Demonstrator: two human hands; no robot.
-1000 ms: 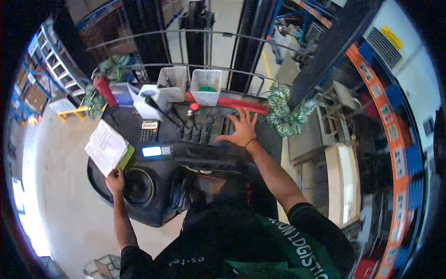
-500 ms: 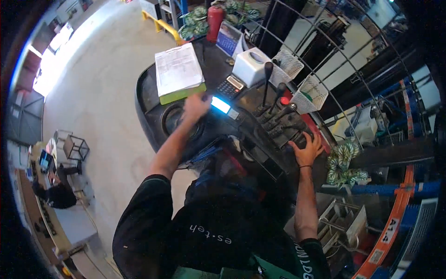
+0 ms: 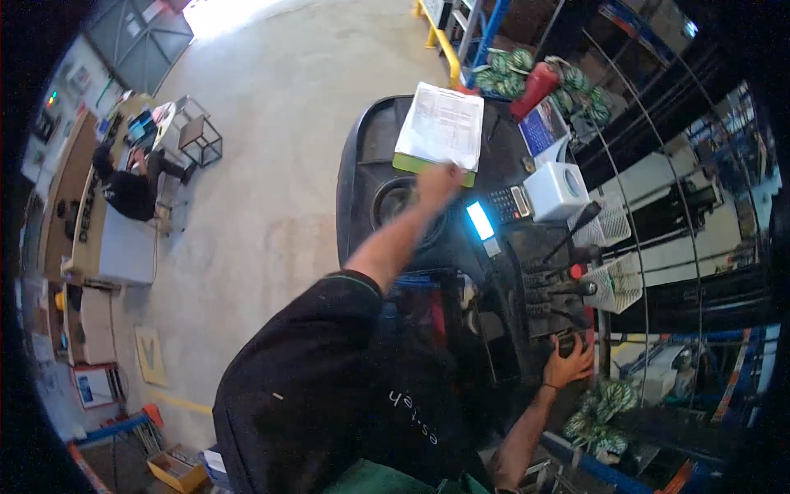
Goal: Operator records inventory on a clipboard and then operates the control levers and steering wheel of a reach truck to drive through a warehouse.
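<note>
On the forklift's black console, my left hand is blurred, fingers curled at the lower edge of a stack of papers on a green pad, above the steering wheel; what it grips is hidden. My right hand has fingers spread and bent over a dark control below the levers. Between the hands are a lit display and a calculator. A white box, two white baskets, a calendar and a red cylinder line the far side.
A seated person works at a wooden counter on the left. Concrete floor runs toward a bright doorway. A yellow barrier and ladder stand ahead. Wire guard, mast, plants and racking are on the right.
The view has swung left, bringing the seated person and doorway into sight. My left hand has moved up and across the wheel; my right hand stays by the controls.
</note>
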